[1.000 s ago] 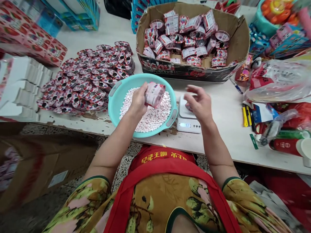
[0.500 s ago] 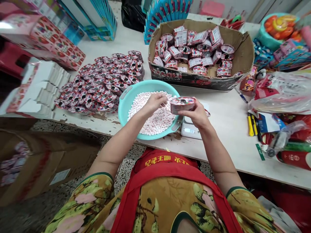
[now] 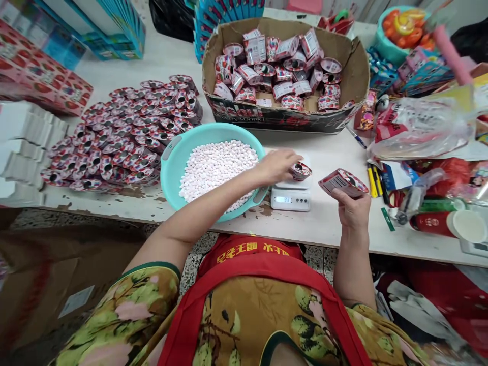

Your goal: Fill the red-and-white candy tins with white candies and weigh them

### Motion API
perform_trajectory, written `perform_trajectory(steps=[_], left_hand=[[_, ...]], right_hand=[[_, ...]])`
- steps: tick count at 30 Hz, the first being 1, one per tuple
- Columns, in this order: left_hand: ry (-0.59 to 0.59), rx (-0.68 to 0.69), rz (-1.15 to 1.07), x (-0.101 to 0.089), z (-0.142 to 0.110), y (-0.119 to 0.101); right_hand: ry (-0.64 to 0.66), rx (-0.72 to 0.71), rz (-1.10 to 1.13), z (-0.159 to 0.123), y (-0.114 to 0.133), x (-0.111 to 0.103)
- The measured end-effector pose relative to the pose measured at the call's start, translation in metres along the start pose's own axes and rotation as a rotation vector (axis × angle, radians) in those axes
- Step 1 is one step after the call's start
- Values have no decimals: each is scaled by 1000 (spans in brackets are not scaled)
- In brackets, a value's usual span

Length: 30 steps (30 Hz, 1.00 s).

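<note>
My left hand (image 3: 280, 165) reaches across the bowl's right side, its fingers bent together at the upper left rim of a small strawberry-print candy pack (image 3: 302, 173). That pack is over the plate of a white digital scale (image 3: 281, 200) whose display reads about 93. The thumb is hidden under the hand. To the right, my right hand (image 3: 354, 207) grips another candy pack (image 3: 343, 182) by its lower edge, tilted above the table. Small pale pink candies (image 3: 217, 168) fill much of the turquoise bowl (image 3: 173, 190).
Rows of upright open packs (image 3: 125, 132) stand left of the bowl. A cardboard box (image 3: 274, 113) of loose packs sits behind. White stacked cartons (image 3: 25, 157) are at far left. Cutters (image 3: 374, 180), plastic bags (image 3: 417, 127) and a red paper cup (image 3: 434, 224) lie right.
My left hand has left the candies and moved right to the pack at the scale. My right hand has carried its pack rightward, uncovering the scale. The view has shifted right.
</note>
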<state>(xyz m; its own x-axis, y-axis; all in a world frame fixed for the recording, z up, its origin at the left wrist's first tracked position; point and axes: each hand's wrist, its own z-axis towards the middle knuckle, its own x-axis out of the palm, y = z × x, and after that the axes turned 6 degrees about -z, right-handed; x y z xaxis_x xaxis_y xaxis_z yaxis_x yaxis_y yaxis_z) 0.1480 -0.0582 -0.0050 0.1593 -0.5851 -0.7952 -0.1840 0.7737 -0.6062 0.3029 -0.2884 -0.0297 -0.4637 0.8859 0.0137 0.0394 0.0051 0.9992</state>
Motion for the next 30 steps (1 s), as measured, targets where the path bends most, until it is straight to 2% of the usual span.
perform_trajectory(steps=[1,3,5,6,8,11,13,15,19,24,26,28,29,30], left_hand=[[78,60,50,11,14,-4],[169,96,78,27,36,-7],[141,38,-50,29,47,-4],[69,-12,-180,24,47,-1],[-167,-119,-539,7,37,7],[-541,-271,-1103,-28,2,22],[-709,-396,-1365,-48,-26,31],[-819,-529,-1518,-59,-53,39],[-925,-670,-1631,-58,-88,49],[-960,-718,-1659,-50,-97,52],[-970,-751,-1677,-50,-98,52],[-1009,-790,-1692,-49,-98,52],[-1033,-799,-1688,-48,-97,51],[-1046,-797,-1673,-47,-96,50]], right_hand=[[-13,9,-2,1,-3,-2],[-32,34,8,2,-6,-3],[-49,47,6,3,-8,2],[-51,42,-12,4,-9,7],[-14,20,-78,7,-14,21],[108,1,-196,15,-25,50],[177,0,-276,22,-34,70],[193,-18,-381,28,-43,86],[137,-88,-589,35,-55,98],[133,-116,-688,37,-55,90],[68,-235,-704,32,-41,91],[12,-387,-658,21,-17,102],[24,-443,-602,14,-2,112],[116,-460,-522,8,13,125]])
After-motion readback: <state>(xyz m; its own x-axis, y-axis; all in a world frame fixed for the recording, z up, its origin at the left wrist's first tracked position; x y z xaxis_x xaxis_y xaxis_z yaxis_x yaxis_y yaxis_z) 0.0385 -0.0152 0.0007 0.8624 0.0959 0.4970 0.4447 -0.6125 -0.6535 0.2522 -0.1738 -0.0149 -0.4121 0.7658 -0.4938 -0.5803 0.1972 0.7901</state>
